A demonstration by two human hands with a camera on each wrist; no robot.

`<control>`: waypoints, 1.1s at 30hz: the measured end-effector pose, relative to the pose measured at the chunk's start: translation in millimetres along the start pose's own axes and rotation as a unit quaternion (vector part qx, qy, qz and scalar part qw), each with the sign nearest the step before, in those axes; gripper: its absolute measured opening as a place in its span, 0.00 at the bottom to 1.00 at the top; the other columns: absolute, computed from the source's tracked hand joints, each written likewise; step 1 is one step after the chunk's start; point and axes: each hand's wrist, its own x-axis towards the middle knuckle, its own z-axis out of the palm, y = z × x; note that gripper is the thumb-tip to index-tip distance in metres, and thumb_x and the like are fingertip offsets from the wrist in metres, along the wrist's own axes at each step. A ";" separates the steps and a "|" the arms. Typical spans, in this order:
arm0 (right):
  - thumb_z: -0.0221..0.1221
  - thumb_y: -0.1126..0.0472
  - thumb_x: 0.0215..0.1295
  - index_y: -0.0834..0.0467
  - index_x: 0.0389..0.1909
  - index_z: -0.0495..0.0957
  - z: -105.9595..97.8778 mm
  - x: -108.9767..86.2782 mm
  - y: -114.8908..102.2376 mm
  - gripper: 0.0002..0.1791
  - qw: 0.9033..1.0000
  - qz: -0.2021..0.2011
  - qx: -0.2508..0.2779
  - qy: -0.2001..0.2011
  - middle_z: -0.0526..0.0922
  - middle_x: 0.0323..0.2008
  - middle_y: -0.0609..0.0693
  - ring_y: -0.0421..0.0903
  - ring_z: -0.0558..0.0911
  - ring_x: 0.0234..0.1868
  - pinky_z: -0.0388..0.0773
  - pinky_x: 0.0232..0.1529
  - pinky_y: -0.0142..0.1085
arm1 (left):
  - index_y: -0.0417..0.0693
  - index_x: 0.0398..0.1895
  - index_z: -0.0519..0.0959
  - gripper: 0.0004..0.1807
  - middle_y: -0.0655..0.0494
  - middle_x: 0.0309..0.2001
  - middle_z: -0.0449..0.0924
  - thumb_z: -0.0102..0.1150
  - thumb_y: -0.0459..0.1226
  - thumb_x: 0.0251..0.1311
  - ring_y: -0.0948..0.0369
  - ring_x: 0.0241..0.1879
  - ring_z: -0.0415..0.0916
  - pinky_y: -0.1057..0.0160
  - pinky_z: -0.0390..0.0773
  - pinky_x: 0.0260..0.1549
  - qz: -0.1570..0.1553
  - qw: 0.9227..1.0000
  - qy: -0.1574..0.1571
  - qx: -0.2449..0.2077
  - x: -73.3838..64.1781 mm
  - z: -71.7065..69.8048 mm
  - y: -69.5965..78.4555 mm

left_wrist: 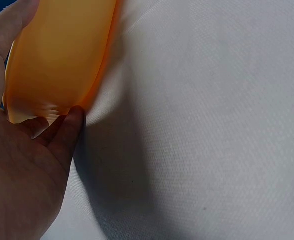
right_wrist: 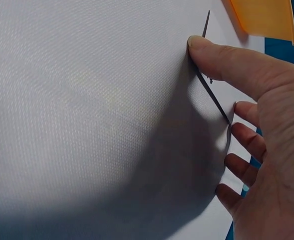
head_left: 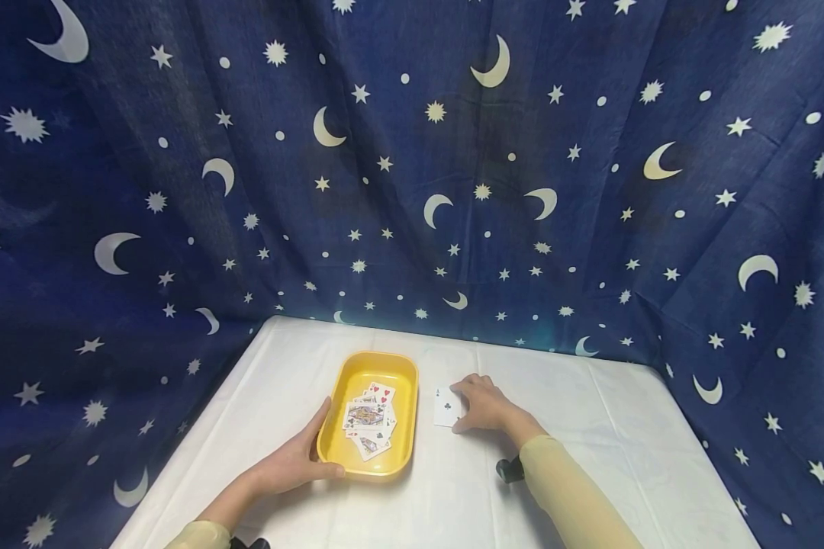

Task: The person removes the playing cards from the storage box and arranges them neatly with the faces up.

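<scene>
On the white table a yellow tray (head_left: 413, 412) holds a loose heap of playing cards (head_left: 367, 415), a queen and a red heart card among them. My left hand (head_left: 291, 457) grips the tray at its left side and near corner; in the left wrist view the fingers curl against the tray's wall (left_wrist: 62, 60). Just right of the tray, an ace of clubs card (head_left: 443, 415) lies face up. My right hand (head_left: 484, 408) pinches it between thumb and fingers at its right part. The right wrist view shows that card (right_wrist: 220, 87) slightly raised along one edge.
White cloth (head_left: 577, 427) covers the table around the tray. A dark blue curtain (head_left: 398, 206) with moons and stars surrounds the table at the back and sides. A black wrist device (head_left: 510, 469) sticks out below my right wrist.
</scene>
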 end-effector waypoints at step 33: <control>0.80 0.43 0.44 0.51 0.73 0.72 -0.9 -1.3 -1.0 0.52 1.000 0.002 -0.003 -0.010 0.72 0.66 0.52 0.54 0.68 0.65 0.67 0.69 0.55 | 0.57 0.84 0.34 0.71 0.51 0.83 0.34 0.79 0.54 0.50 0.44 0.80 0.37 0.36 0.43 0.73 -0.016 1.000 0.001 0.002 0.7 0.1 1.8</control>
